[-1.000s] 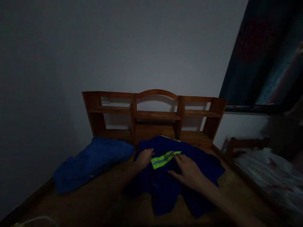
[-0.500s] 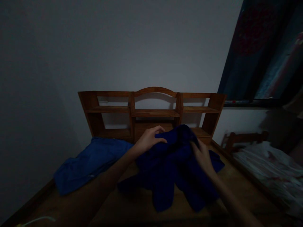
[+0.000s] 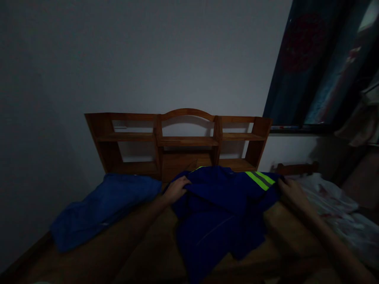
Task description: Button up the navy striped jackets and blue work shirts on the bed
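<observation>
A dark blue work jacket with neon yellow and grey reflective stripes lies spread on a bare wooden bed platform. My left hand is closed on the jacket's left edge near the collar. Out at the right, my right hand grips the end of the striped sleeve and holds it stretched sideways. The room is very dim.
A second blue garment lies crumpled to the left. A wooden headboard with shelves stands behind against a pale wall. A dark curtain hangs at the upper right, and a white patterned bedding lies on the right.
The jacket was bunched and lifted between both hands half a second ago. Now it lies spread flat, my right hand has pulled the striped sleeve out to the right, and the view has shifted slightly.
</observation>
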`<state>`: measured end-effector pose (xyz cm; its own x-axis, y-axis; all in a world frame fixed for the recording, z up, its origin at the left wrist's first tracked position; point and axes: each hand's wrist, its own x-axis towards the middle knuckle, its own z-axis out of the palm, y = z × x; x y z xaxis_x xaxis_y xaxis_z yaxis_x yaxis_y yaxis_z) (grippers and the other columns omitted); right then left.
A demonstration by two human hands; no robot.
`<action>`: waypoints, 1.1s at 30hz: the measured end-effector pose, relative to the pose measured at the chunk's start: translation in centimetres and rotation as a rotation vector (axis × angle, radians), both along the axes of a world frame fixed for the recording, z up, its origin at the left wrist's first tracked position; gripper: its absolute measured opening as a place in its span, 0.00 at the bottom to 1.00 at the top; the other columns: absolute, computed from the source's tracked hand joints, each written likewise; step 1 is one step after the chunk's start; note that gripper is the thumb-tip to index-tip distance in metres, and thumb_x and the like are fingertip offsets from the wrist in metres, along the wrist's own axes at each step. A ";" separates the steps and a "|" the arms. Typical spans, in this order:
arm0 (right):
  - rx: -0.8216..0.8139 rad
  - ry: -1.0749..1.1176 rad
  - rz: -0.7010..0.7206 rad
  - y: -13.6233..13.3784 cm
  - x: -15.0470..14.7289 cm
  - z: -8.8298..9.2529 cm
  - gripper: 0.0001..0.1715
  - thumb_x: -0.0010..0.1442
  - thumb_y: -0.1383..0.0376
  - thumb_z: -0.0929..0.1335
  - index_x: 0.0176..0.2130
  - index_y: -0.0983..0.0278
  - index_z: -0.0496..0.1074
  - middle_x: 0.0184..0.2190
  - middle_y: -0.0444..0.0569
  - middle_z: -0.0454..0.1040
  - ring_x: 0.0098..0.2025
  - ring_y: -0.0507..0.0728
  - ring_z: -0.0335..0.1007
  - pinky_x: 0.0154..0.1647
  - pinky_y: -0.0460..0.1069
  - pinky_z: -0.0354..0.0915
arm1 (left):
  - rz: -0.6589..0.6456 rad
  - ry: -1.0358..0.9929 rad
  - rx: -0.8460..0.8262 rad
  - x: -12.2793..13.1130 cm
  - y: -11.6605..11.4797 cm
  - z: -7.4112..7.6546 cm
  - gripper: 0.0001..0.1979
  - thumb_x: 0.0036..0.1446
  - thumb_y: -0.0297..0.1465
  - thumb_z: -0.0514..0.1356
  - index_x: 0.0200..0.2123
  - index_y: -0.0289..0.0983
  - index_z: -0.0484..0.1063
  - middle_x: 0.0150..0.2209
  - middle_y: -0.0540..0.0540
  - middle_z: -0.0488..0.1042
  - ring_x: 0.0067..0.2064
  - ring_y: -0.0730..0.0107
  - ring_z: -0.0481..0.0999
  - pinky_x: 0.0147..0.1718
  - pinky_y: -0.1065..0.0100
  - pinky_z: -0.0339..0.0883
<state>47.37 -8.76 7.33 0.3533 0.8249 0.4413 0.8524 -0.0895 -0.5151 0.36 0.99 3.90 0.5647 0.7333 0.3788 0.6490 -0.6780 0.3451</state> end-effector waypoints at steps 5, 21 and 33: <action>0.022 -0.461 -0.105 -1.5 -3.1 -5.5 0.37 0.51 0.69 0.62 0.60 0.72 0.54 0.51 0.65 0.65 0.51 0.67 0.64 0.47 0.59 0.63 | -0.007 -0.360 -0.116 0.7 1.3 1.5 0.18 0.50 0.22 0.49 0.40 0.40 0.73 0.39 0.50 0.76 0.43 0.68 0.73 0.46 0.70 0.63; -0.058 -0.548 0.229 -0.2 -18.9 3.0 0.21 0.57 0.73 0.57 0.51 0.68 0.63 0.39 0.57 0.72 0.38 0.59 0.71 0.35 0.49 0.62 | -0.130 -0.015 0.075 3.7 -0.3 13.1 0.20 0.45 0.32 0.64 0.43 0.38 0.69 0.39 0.46 0.75 0.41 0.62 0.74 0.40 0.68 0.66; 0.597 -0.676 -0.170 1.1 -13.7 26.5 0.26 0.62 0.69 0.48 0.42 0.87 0.63 0.36 0.67 0.71 0.43 0.61 0.69 0.34 0.52 0.51 | 0.807 -0.119 0.439 -6.1 2.1 24.2 0.21 0.52 0.30 0.54 0.51 0.35 0.63 0.43 0.35 0.70 0.47 0.49 0.70 0.42 0.54 0.66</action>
<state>33.69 -7.65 33.82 -0.0396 0.3538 0.9345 0.9888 -0.1208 0.0876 -5.78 3.05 28.08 -0.1154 0.6643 0.7385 0.9582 -0.1216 0.2591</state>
